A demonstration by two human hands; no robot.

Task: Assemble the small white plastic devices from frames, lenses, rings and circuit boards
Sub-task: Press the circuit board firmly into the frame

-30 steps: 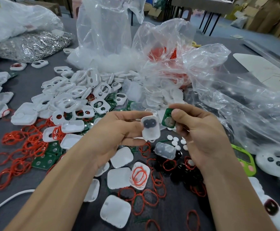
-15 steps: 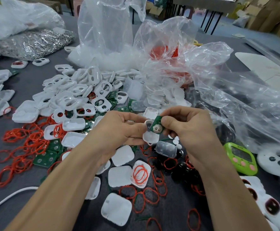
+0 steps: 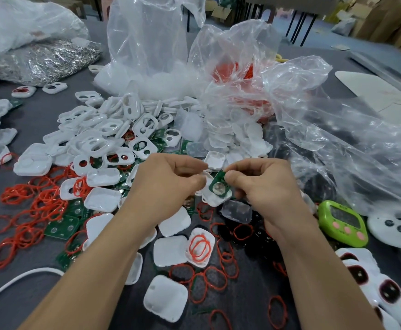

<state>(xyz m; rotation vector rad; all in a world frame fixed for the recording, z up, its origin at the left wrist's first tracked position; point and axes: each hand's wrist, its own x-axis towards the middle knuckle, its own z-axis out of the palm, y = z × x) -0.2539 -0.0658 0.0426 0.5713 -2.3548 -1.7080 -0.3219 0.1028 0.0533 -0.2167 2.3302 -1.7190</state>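
My left hand (image 3: pixel 168 186) grips a small white plastic frame (image 3: pixel 215 200) at the middle of the view, above the table. My right hand (image 3: pixel 264 186) pinches a green circuit board (image 3: pixel 218 186) with a round metal contact and holds it against the open side of that frame. The board lies tilted in the frame. A heap of white frames (image 3: pixel 104 141) lies behind my left hand. Loose red rings (image 3: pixel 28 210) are scattered at the left. More green boards (image 3: pixel 62 226) lie among them.
White square covers (image 3: pixel 169 250) and red rings lie in front of my hands. Clear plastic bags (image 3: pixel 314 129) rise behind and to the right. A green timer (image 3: pixel 342 222) and finished white devices (image 3: pixel 380 289) sit at the right. A white cable (image 3: pixel 16 282) crosses the lower left.
My hands came together. The green board moved from beside the white frame onto it, and both hands sank a little toward the table.
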